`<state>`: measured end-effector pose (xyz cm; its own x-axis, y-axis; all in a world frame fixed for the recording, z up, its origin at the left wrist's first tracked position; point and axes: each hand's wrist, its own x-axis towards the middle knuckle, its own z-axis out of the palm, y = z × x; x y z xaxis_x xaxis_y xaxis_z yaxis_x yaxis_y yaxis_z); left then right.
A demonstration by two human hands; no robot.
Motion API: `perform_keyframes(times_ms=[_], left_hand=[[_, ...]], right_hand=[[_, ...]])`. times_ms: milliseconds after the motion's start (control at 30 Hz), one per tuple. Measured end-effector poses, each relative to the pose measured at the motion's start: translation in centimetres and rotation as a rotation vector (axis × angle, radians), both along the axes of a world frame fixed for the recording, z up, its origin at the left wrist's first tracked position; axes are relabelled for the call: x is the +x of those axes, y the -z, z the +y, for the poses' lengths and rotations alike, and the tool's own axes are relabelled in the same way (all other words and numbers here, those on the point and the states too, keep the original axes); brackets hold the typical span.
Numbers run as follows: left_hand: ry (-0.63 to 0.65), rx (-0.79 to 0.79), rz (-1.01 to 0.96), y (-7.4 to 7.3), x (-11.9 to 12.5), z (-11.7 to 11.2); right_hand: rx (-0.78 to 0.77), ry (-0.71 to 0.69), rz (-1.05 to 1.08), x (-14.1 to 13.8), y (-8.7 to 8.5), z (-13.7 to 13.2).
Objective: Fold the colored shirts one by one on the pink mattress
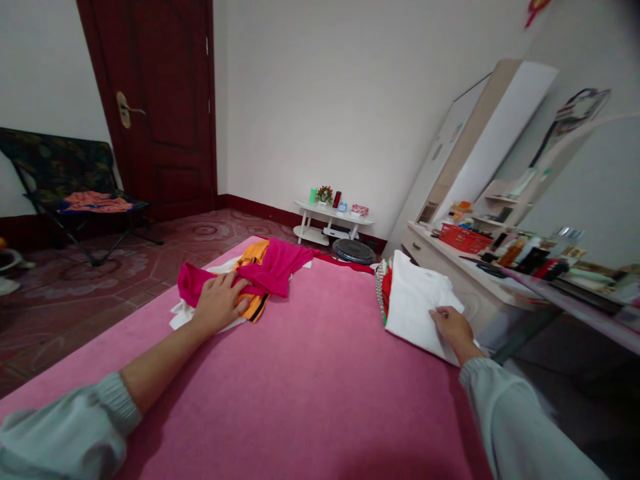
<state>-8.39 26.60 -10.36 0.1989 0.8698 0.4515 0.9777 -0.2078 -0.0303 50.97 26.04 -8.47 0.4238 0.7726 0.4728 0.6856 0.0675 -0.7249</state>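
My left hand (221, 303) lies on a loose heap of clothes at the left of the pink bed cover. Its fingers are stretched out and slightly apart, resting on a magenta garment (277, 263) and an orange garment with dark stripes (256, 308). White cloth (181, 315) shows from under the heap. Over at the right edge, my right hand (453, 330) has its fingers closed at the side of a folded white shirt (415, 300). That shirt lies on a pile of folded clothes, whose red and patterned edges (385, 287) show on its left.
The pink bed cover (320, 393) spreads between my hands. At right stands a dresser (480, 280) with a red basket (464, 238), bottles and a mirror. Beyond the bed are a low white table (335, 212) and a dark round object (354, 251). A camouflage chair (65, 170) holds orange cloth.
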Motion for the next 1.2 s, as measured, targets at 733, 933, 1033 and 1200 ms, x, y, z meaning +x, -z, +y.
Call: perform_keyframes(times_ms=[733, 933, 1033, 1200], left_hand=[[0.236, 0.055, -0.361, -4.5, 2.6, -4.6], [0.798, -0.27, -0.566, -6.3, 11.4, -12.6], [0.937, -0.438, -0.486, -5.3, 15.0, -15.1], [0.884, -0.51, -0.375, -3.8, 18.1, -15.7]], right_hand=[[0.019, -1.079, -0.661, -29.4, -4.2, -21.1], [0.096, -0.59, -0.26, -23.2, -4.6, -19.6], [0.118, -0.198, -0.067, -17.1, -2.5, -15.3], [-0.154, -0.177, 0.104, -12.2, 3.1, -12.5]])
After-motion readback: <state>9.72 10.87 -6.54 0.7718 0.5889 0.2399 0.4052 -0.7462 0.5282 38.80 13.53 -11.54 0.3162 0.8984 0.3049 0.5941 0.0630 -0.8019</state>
